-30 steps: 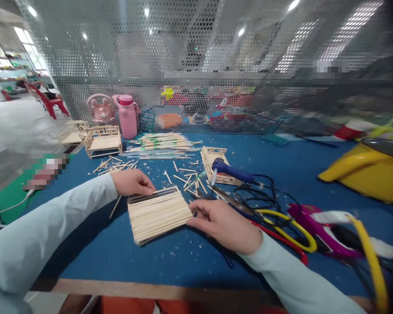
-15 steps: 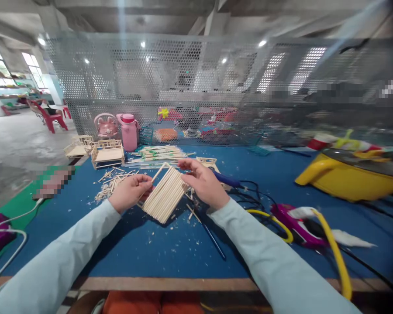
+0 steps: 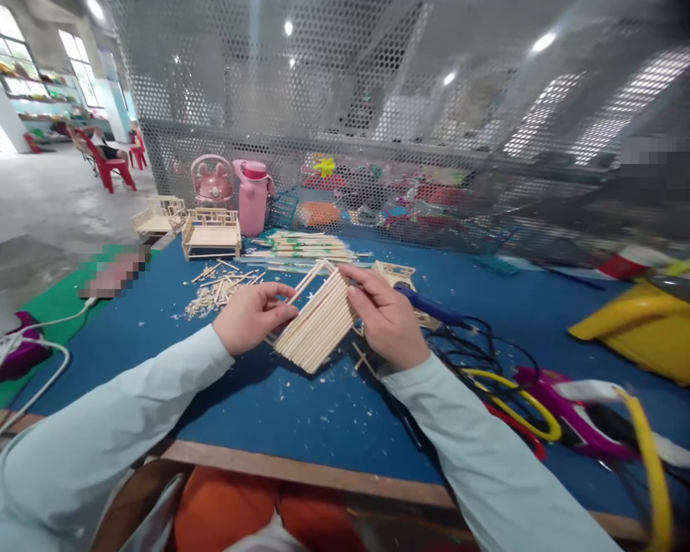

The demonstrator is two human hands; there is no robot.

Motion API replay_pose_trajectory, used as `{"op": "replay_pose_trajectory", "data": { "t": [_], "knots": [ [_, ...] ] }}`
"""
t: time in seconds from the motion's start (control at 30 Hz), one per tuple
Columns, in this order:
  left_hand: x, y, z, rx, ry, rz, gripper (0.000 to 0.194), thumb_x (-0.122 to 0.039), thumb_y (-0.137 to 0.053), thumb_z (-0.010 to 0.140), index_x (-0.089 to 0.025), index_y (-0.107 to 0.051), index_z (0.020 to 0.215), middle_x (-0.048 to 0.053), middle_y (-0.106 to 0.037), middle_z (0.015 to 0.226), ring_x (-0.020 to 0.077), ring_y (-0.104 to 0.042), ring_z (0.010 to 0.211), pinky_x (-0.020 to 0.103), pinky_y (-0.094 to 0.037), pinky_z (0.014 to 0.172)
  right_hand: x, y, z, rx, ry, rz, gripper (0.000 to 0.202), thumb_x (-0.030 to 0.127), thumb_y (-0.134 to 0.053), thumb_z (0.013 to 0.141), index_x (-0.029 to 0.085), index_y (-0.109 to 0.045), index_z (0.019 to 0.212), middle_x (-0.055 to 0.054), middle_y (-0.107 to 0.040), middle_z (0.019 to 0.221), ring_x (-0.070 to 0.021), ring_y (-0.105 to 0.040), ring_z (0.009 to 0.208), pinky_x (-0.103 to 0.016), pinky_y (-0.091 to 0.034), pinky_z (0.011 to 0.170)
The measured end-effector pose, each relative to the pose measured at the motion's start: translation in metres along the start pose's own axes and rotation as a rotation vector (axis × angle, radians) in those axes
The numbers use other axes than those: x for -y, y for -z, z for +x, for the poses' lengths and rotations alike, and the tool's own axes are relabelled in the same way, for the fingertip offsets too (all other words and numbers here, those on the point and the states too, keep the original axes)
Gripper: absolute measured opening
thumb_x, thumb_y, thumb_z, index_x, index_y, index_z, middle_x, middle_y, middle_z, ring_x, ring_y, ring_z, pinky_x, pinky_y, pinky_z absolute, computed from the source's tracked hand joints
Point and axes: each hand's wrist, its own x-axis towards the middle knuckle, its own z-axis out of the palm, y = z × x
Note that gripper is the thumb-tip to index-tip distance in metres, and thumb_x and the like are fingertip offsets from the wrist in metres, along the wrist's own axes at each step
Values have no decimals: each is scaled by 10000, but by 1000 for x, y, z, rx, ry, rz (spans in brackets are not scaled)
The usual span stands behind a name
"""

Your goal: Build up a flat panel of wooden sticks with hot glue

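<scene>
A small panel of pale wooden sticks (image 3: 317, 322), laid side by side with a thin stick frame along its upper left, is held tilted above the blue table. My left hand (image 3: 256, 316) pinches the frame at the left side. At the upper right edge, my right hand (image 3: 388, 318) grips the panel between thumb and fingers. Behind my left hand lies a heap of short stick pieces (image 3: 224, 287). Bundled sticks with green marks (image 3: 304, 245) rest farther back. Another stick frame (image 3: 395, 274) lies partly hidden behind my right hand.
Two miniature stick beds (image 3: 211, 232) (image 3: 158, 216) stand at the back left by a pink bottle (image 3: 253, 201). To the right are a blue-handled tool (image 3: 428, 303), tangled cables, a purple power strip (image 3: 580, 414) and a yellow pan (image 3: 649, 330). A perforated metal screen (image 3: 322, 100) borders the back.
My right hand's fingers have closed onto the panel's upper right edge. The left hand keeps its hold. The view has turned, so the scene sits differently in the picture.
</scene>
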Motion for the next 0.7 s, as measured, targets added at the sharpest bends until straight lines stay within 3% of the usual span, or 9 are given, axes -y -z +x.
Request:
{"op": "replay_pose_trajectory", "data": {
  "t": [0.27, 0.7],
  "knots": [
    [6, 2, -1, 3, -72, 117, 295, -238, -654, 676, -146, -596, 951, -22, -622, 604, 96, -544, 513, 238, -440, 528, 3, 0, -2, -20, -28, 33, 306, 235, -429, 866, 221, -538, 1151, -67, -589, 1160, -185, -537, 1058, -405, -406, 933],
    [0, -1, -6, -26, -90, 254, 368, -302, -645, 669, -130, -575, 987, -44, -562, 554, 98, -497, 500, 226, -365, 488, 2, -2, -2, -14, -6, 43, 241, 213, -396, 872, 225, -535, 1068, -64, -609, 1109, -183, -547, 1029, -402, -411, 911]
  ]
}}
